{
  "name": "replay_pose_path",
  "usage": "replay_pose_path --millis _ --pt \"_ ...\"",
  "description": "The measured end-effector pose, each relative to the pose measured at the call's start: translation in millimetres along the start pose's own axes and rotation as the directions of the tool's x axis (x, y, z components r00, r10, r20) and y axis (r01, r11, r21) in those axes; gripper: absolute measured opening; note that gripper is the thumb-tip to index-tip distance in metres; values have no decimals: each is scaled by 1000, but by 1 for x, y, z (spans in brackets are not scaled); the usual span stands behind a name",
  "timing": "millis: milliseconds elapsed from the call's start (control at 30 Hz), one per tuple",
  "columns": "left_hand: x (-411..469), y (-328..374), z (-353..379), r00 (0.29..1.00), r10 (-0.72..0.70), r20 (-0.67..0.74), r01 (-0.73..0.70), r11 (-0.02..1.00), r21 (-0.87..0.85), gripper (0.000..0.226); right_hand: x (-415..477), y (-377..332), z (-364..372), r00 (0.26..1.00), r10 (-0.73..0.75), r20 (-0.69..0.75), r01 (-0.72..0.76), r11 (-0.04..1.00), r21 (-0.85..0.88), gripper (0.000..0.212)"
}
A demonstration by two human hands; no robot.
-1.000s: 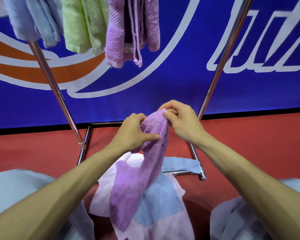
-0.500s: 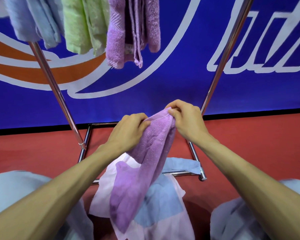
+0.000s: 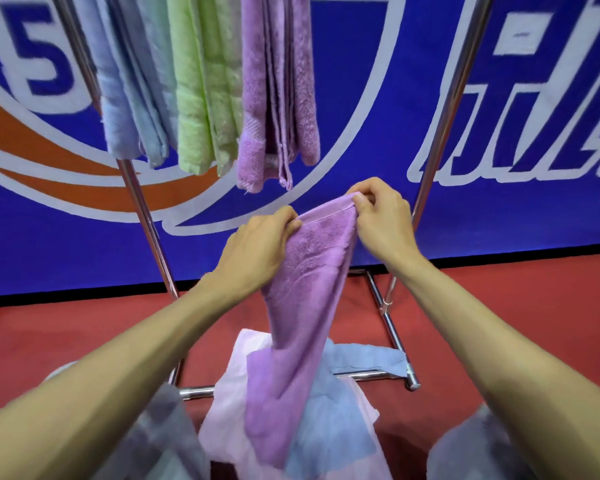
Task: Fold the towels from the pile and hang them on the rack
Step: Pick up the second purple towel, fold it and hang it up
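Note:
A purple towel (image 3: 302, 306) hangs down from both my hands in front of the metal rack (image 3: 440, 133). My left hand (image 3: 257, 251) pinches the left end of its top hem. My right hand (image 3: 381, 220) pinches the right end, slightly higher. The towel's lower end trails onto the pile (image 3: 343, 424) of pale pink and blue towels between my knees. On the rack's upper bar hang a blue towel (image 3: 129, 98), a green towel (image 3: 205, 98) and another purple towel (image 3: 278, 98), all folded.
The rack's chrome base bars (image 3: 368, 375) lie on the red floor (image 3: 499, 299), with a blue towel corner (image 3: 368, 358) draped over the front bar. A blue banner wall (image 3: 361, 98) stands close behind. My knees (image 3: 471, 448) flank the pile.
Both hands have risen with the towel and moved apart, stretching its top hem flat. The view has tilted up, showing more of the hanging towels.

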State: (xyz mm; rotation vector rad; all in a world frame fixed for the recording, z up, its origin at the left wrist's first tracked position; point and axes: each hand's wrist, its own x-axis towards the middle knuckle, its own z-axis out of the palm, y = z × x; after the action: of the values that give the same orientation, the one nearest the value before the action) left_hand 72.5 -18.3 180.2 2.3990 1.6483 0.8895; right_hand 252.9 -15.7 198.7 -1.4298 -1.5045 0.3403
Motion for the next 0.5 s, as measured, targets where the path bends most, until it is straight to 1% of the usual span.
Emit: replay_pose_path --millis 67,133,167,267,333,400,500 --pt "10 10 -24 999 28 -25 -26 995 94 28 7 -20 -12 1000 1 -25 -1 1000 16 18" --pt "18 25 -53 998 19 -64 -9 988 154 26 11 -43 -25 999 -29 -37 31 999 38 18" --pt "22 31 -65 996 5 -87 8 990 142 24 12 -54 -31 999 -37 -39 39 998 45 17" --pt "30 50 -98 987 -43 -156 41 999 -14 22 14 -86 -49 996 -72 -58 76 995 68 17" --pt "33 60 -116 983 -29 -180 23 999 -34 20 17 -105 -62 991 -100 -86 106 992 71 19" --pt "33 70 -134 984 7 -180 -6 1000 8 21 19 -121 -75 987 -132 -91 139 988 71 19" --pt "31 84 -158 981 80 -175 -57 989 135 19 21 -136 -93 983 -152 -100 158 986 48 19"
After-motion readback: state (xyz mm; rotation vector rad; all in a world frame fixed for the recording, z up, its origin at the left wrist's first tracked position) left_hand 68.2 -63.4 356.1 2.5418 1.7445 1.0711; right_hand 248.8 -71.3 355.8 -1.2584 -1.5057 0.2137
